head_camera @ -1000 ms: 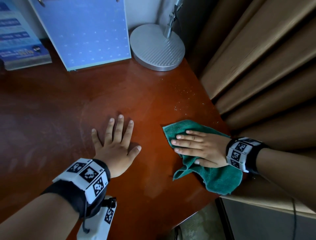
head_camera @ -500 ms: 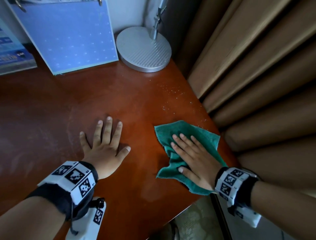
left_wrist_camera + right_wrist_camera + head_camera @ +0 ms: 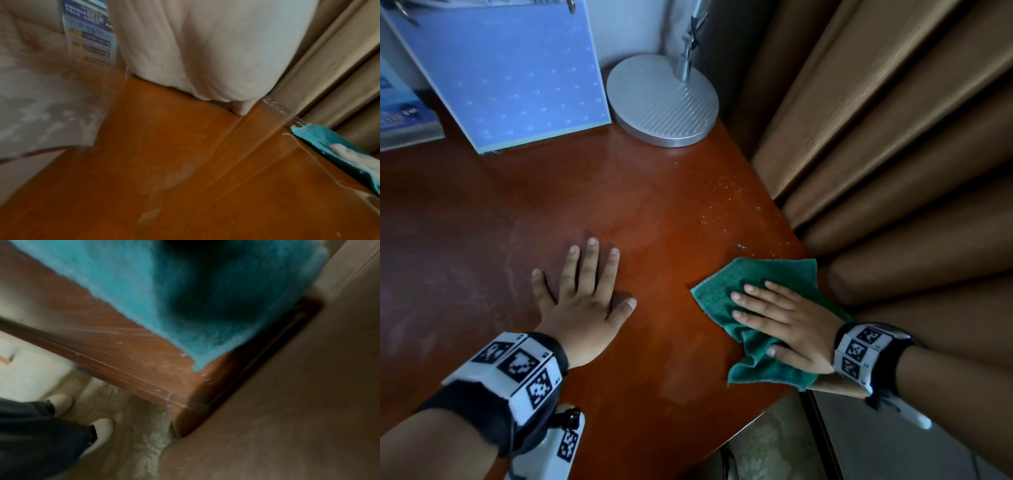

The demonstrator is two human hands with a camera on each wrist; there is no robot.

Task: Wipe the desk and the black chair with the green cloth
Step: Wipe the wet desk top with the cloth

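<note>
The green cloth [image 3: 717, 291] lies near the right edge of the red-brown desk [image 3: 654, 205]. My right hand [image 3: 784, 322] presses flat on it with straight fingers pointing left. Beside it my left hand [image 3: 582, 298] rests flat on the bare desk, fingers spread. In the right wrist view the cloth [image 3: 185, 296] fills the top, close to the desk's corner [image 3: 180, 402]. The left wrist view shows the cloth [image 3: 320, 139] at its right edge. No black chair is in view.
Fine crumbs [image 3: 719, 192] lie on the desk beyond the cloth. A silver lamp base [image 3: 662, 99] and a blue calendar [image 3: 510, 75] stand at the back. Brown curtain folds [image 3: 893, 171] hang against the desk's right edge. My shoes [image 3: 98, 426] stand on the floor below.
My right hand has turned from side to side and slid the cloth slightly right along the desk's edge. The left hand has stayed flat in place.
</note>
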